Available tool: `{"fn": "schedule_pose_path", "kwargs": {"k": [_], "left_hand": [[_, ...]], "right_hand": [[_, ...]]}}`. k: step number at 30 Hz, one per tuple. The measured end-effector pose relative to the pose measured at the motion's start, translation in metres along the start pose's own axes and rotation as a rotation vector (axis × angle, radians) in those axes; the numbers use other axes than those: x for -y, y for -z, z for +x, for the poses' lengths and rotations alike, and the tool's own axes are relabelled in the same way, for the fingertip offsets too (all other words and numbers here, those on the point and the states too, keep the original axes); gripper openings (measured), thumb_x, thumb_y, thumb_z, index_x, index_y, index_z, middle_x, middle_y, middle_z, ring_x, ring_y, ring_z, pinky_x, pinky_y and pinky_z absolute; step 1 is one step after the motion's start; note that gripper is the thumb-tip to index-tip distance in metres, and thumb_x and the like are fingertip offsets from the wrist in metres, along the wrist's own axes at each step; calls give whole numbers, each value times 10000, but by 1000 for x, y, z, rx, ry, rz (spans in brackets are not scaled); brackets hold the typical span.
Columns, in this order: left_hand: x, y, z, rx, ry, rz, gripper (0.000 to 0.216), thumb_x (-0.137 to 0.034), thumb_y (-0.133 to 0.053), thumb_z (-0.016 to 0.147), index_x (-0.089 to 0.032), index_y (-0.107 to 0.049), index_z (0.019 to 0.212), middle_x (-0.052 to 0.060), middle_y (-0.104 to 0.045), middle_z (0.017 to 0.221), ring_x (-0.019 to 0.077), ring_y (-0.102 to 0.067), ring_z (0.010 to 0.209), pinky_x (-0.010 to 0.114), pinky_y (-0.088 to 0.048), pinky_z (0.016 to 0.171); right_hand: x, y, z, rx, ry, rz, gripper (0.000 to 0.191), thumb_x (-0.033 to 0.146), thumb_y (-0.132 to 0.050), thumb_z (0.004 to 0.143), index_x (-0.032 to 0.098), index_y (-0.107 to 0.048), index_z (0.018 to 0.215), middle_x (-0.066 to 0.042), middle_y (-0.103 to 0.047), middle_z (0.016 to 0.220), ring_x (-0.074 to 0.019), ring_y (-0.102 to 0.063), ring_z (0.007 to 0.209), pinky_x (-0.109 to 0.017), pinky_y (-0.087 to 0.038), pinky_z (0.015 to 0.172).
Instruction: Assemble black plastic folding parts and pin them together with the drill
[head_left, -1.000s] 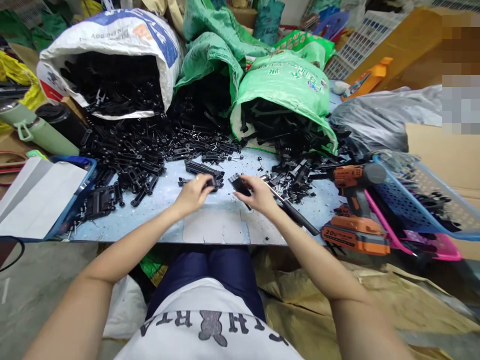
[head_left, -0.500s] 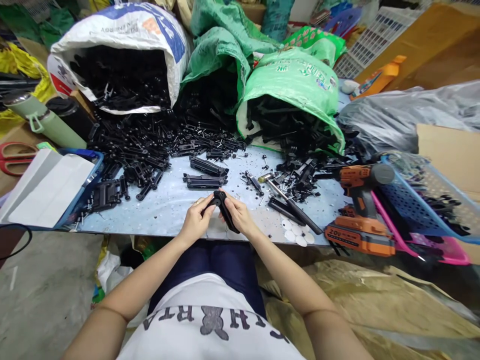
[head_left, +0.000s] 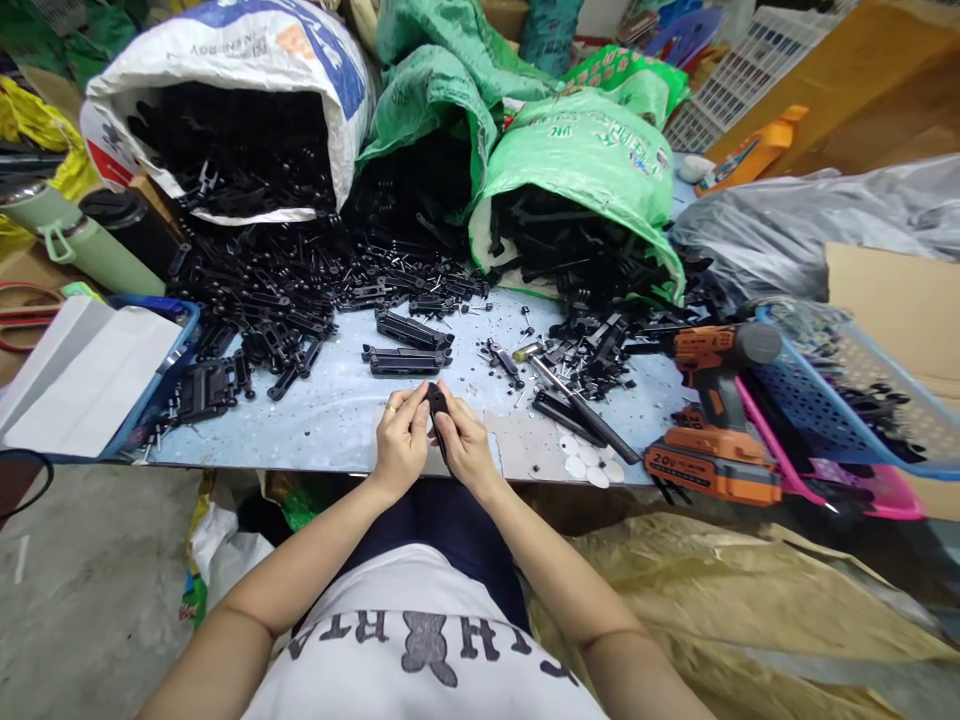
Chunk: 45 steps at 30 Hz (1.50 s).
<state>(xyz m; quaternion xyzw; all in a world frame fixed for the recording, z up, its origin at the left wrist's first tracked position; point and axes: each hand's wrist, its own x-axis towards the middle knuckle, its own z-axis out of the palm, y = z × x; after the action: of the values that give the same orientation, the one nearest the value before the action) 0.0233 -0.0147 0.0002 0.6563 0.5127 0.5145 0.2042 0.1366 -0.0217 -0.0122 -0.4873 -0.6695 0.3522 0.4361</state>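
Between both hands, close to the table's front edge, is a black plastic part [head_left: 436, 402] with a rounded top end. My left hand [head_left: 401, 440] grips it from the left, thumb and fingers closed on it. My right hand [head_left: 465, 442] wraps its right side, and the palms hide most of its length. Just beyond the hands lie two long black folded assemblies [head_left: 409, 361], one behind the other. A hammer [head_left: 574, 395] with a dark handle rests to the right, over a black bar [head_left: 568, 418].
Black parts [head_left: 255, 300] heap at the back left, below a white sack [head_left: 349, 130] and a green sack [head_left: 577, 160]. An orange cordless drill [head_left: 716, 420] stands right, beside a blue basket [head_left: 840, 390]. White discs [head_left: 592, 462] lie at the front edge; a blue tray [head_left: 169, 370] sits left.
My hands have drawn closer together around the black part, which now stands more upright and is more covered. The view has shifted slightly; the things on the table stay put.
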Motion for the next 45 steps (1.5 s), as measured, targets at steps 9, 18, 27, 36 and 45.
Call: {"fn": "schedule_pose_path", "kwargs": {"k": [9,18,27,36,45], "left_hand": [[28,5,-6,553,-231,484,518,-118,-472,809,-268,-443,1304,106,-494,1265,292,-405,1230,565,-271,1036],[16,6,11,732,-273,806,418,-79,-460,826,-152,-512,1235,126,-616,971,255,-546,965,466,-391,886],[4,-14,26,418,-260,227,526,-383,-441,895,-155,-316,1352,163,-478,1262,262,-426,1208,405,-375,966],[19,-3,21,876,-291,384,397,-375,-531,849,-183,-480,1193,104,-559,1120,258,-497,1074,388,-400,898],[18,7,18,1001,-376,459,439,-508,-466,843,-205,-489,1160,82,-563,1038,247,-506,986,396,-373,863]], "right_hand": [[-43,140,104,-213,-147,-802,446,337,-310,950,63,-445,1274,-204,-504,1208,-261,-439,1105,-419,-399,902],[-80,223,165,-453,-389,-1135,400,255,-485,814,116,-486,1188,-152,-589,993,-256,-537,919,-375,-408,788],[38,136,50,-393,356,-407,339,331,-573,798,230,-539,1120,-43,-574,939,-159,-568,790,-292,-517,665],[6,99,-1,265,167,-538,433,580,-376,880,190,-548,957,-34,-605,704,-163,-570,628,-269,-405,584],[-15,87,-36,684,113,-1086,445,549,-238,926,212,-526,959,-33,-612,798,-152,-580,652,-255,-239,542]]}}
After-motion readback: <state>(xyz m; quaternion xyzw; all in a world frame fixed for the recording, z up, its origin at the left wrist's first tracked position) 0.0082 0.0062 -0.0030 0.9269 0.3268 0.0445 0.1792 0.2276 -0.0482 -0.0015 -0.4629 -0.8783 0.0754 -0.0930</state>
